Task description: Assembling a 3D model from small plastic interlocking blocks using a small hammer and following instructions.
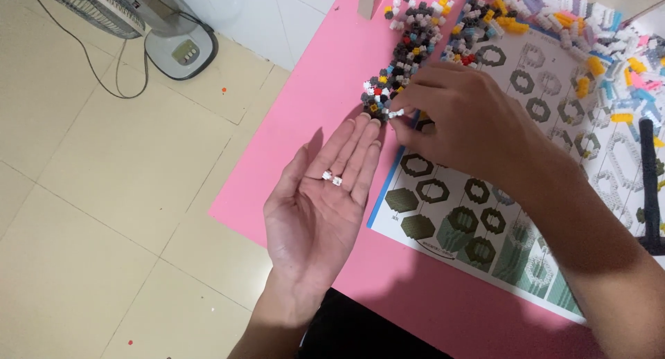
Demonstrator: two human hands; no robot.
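two tiny white bricks point(332, 177) lie loose on the fingers of the left hand point(316, 207), which is spread flat and palm up over the near left edge of the pink table point(291, 158). a third white brick point(396, 114) sits pinched between the fingertips of the right hand point(463, 120), just beyond the left hand's fingertips and at the near end of the brick pile point(443, 33). the right hand is narrowed to a pinch on that piece, knuckles up.

these bricks look very light, hard and stiff, likely smooth plastic, so they should not crush but could easily roll or slip off an open palm if it tilts. the best hold seems to be a fingertip pinch across two opposite side faces; anything broader would bury the piece.

no box, tray or bowl shows here: the only holder is the open left palm, with the two white pieces in it. the pile lies straight on the table and on the far part of the printed instruction sheet point(485, 220), a mix of grey, black, white, yellow, blue and red bricks spreading far and right. a dark strap point(649, 186) lies across the sheet at the right edge. on the tiled floor point(104, 213) at the far left stands a fan base point(181, 51) with its cable.
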